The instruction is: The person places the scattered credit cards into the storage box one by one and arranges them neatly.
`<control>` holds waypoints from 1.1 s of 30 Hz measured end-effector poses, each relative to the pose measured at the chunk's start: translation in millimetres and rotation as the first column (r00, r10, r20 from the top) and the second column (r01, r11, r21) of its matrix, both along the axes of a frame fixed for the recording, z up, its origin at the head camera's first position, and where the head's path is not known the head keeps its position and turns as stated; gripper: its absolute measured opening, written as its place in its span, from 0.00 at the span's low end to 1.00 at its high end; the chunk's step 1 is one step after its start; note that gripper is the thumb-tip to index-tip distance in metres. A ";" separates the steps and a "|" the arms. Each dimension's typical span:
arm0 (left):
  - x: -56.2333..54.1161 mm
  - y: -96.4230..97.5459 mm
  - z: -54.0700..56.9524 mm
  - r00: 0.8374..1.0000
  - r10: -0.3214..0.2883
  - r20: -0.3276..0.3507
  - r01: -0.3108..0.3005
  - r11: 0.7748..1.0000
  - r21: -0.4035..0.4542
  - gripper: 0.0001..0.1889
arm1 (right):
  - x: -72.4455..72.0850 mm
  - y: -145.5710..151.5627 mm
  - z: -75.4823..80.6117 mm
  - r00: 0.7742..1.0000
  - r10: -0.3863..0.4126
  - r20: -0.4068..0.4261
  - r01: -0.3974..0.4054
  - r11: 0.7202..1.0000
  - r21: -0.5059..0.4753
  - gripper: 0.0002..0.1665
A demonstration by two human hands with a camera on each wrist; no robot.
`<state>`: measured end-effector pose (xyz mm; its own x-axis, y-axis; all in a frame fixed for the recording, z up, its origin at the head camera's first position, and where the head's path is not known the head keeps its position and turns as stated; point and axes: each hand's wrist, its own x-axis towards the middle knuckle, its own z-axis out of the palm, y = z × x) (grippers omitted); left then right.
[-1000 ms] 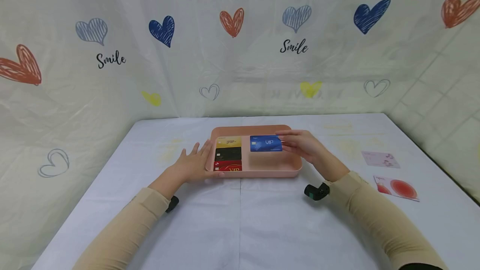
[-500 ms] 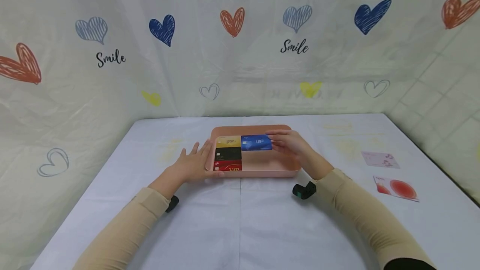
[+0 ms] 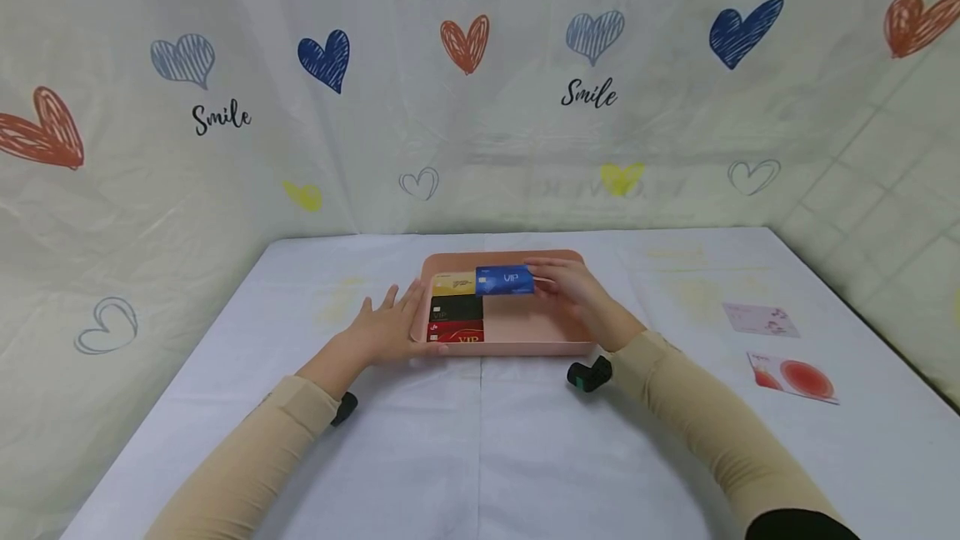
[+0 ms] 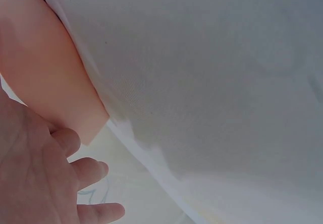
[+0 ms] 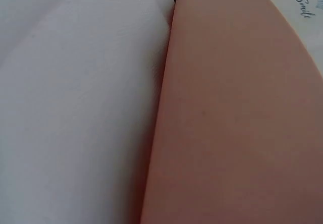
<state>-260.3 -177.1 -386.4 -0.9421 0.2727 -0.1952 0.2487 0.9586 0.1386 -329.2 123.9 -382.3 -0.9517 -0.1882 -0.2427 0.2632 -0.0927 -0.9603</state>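
A pink tray (image 3: 536,327) lies on the white-covered table. Down its left side run a gold card (image 3: 453,283), a black card (image 3: 455,308) and a red card (image 3: 454,332) in a column. My right hand (image 3: 573,290) pinches a blue VIP card (image 3: 504,280) by its right end, over the back of the tray. The blue card's left end overlaps the gold card's right edge. My left hand (image 3: 386,329), fingers spread, rests against the tray's left wall; the left wrist view shows its fingers (image 4: 91,173) beside the wall. No right-hand fingers show in the right wrist view.
To the right on the table lie a pale pink card (image 3: 762,319) and a card with a red circle (image 3: 793,377). Behind the table hangs a white sheet (image 3: 517,132) printed with hearts and "Smile". A black wrist device (image 3: 589,374) sits under the right wrist.
My right hand has moved left and slightly back with the blue card, from the tray's right half to the gold card's edge. The left hand has stayed in place.
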 end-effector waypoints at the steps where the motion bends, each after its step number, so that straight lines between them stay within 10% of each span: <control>1: 0.2 0.2 0.2 1.000 0.001 0.003 -0.001 1.000 -0.004 0.63 | -0.9 -0.8 0.3 1.000 -0.001 0.000 0.001 1.000 -0.013 0.26; 33: -1.1 -3.0 -0.7 1.000 -0.008 0.005 0.008 1.000 0.018 0.63 | -22.2 -14.8 -3.7 0.974 -0.215 0.069 0.205 0.971 0.125 0.20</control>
